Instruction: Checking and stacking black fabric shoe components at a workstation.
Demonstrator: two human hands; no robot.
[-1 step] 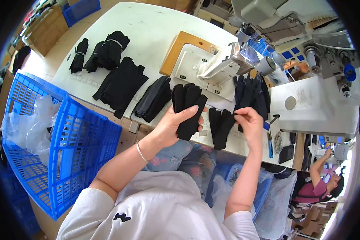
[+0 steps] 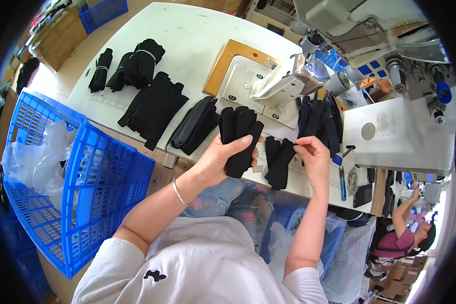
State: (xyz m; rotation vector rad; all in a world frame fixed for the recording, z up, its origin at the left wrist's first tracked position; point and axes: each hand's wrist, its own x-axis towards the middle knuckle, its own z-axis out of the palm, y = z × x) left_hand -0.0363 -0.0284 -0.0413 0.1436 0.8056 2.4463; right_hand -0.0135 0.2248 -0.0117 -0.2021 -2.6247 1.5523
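Note:
My left hand (image 2: 227, 154) is closed around a bundle of folded black fabric strips (image 2: 238, 133), thumb across the front. To its right, a few more black fabric strips (image 2: 278, 164) lie at the table's near edge. My right hand (image 2: 313, 152) pinches the upper end of one of these between thumb and fingertips. Left of the held bundle lies a stack of black strips (image 2: 193, 125), and beyond it a wider pile of black strips (image 2: 154, 109). Dark strips (image 2: 320, 119) also lie behind my right hand, beside the sewing machine (image 2: 289, 81).
Tied black bundles (image 2: 143, 61) lie at the far left of the white table (image 2: 187, 30). A blue crate (image 2: 106, 177) with a plastic bag stands at the left. Blue-handled snips (image 2: 342, 182) and a black phone-like object (image 2: 362, 195) lie at the right. Another person (image 2: 397, 235) works far right.
My right hand has shifted very slightly left, and the top of the pinched strip has moved with it. My left hand and its bundle have barely moved.

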